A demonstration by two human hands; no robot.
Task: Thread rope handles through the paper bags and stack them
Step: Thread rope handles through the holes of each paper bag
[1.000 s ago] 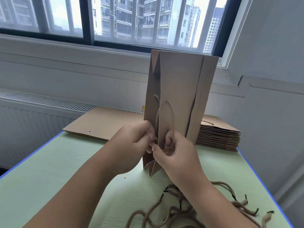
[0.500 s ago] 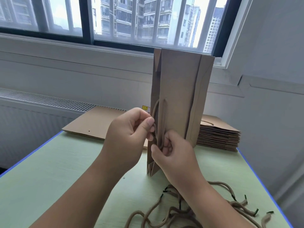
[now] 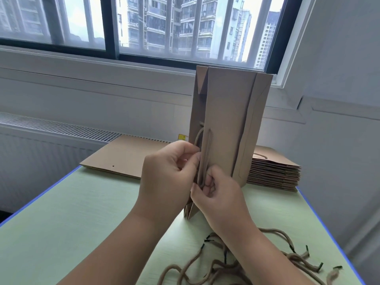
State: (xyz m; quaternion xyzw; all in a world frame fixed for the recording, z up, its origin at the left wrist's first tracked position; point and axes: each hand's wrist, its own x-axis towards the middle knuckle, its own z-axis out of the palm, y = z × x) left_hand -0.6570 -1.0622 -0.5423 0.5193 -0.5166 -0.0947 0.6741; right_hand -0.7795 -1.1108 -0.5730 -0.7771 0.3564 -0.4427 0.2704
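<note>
A folded brown paper bag (image 3: pixel 228 120) stands on edge on the green table (image 3: pixel 82 212). A rope handle (image 3: pixel 206 153) forms a narrow loop on its near face. My left hand (image 3: pixel 168 173) pinches the rope at the bag's left edge. The loop's lower end is held by my right hand (image 3: pixel 216 194), fingers curled round it against the bag. A second rope loop (image 3: pixel 198 136) shows on the bag's left side.
A stack of finished bags (image 3: pixel 273 173) lies behind on the right. Flat bags without handles (image 3: pixel 125 155) lie at the back left. Several loose ropes with dark tips (image 3: pixel 267 262) lie on the near right of the table. A radiator grille runs along the window wall.
The rope loop on the bag has been drawn narrower and straighter. My left hand rose to the bag's left edge and the bag turned slightly.
</note>
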